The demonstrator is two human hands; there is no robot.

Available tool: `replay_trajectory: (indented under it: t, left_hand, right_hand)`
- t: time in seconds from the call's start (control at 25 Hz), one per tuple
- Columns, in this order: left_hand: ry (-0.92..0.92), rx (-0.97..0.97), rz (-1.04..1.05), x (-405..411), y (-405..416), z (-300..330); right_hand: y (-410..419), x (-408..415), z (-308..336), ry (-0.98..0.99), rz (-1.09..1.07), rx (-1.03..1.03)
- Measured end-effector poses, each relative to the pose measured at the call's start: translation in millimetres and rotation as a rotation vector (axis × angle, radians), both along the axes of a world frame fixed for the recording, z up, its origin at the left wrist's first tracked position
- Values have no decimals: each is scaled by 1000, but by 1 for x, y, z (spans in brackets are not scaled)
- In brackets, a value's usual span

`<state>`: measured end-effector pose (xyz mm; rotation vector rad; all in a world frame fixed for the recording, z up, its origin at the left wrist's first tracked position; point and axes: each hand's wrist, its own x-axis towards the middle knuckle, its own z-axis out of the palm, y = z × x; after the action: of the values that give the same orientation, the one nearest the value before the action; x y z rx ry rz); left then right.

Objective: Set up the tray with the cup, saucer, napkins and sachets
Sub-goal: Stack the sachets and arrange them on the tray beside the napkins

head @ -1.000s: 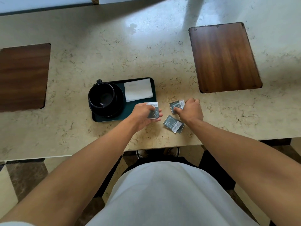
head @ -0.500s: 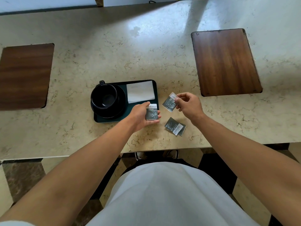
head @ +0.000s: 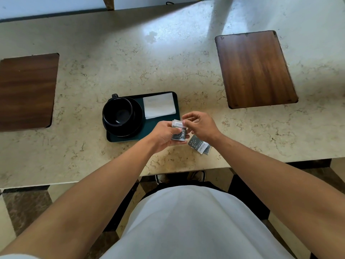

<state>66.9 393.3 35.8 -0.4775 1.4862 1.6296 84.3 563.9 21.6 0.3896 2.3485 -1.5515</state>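
A dark green tray [head: 169,94] lies on the marble counter. On its left stands a black cup [head: 117,113] on a black saucer [head: 137,120]; a white napkin [head: 159,105] lies on its right part. My left hand [head: 162,135] grips a small stack of dark sachets [head: 178,134] by the tray's front right corner. My right hand [head: 200,125] meets it from the right, thumb and forefinger pinching the top of that stack. Two more sachets [head: 198,144] lie overlapped on the counter just right of my hands.
Two wooden boards rest on the counter, one at far left [head: 28,90] and one at back right [head: 255,68]. The counter's front edge [head: 242,163] runs just below the loose sachets. Shoes and a tiled floor show below.
My right hand lifted a sachet off the counter and carried it left onto the stack in my left hand. The left hand stayed by the tray's corner.
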Motion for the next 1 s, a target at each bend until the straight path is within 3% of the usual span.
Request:
replay_trajectory:
  t: [0.12,0.2,0.4,0.76,1.0]
  left_hand:
    - [6,-28,8,5,-2,-2]
    - [-6,-45,27,8,-3,-3]
    - [-48,-42,56,13,-4,-4]
    - [-53,-43,72,15,-6,-5]
    - [-53,-55,70,11,-8,-4]
  right_hand:
    - [13,7,-11,25,-20,241]
    - [25,18,-19,-12,79,442]
    - [29,46,-29,-136,263,564]
    - [30,41,-25,-32,205,574]
    - [34,24,-6,-96,163,157]
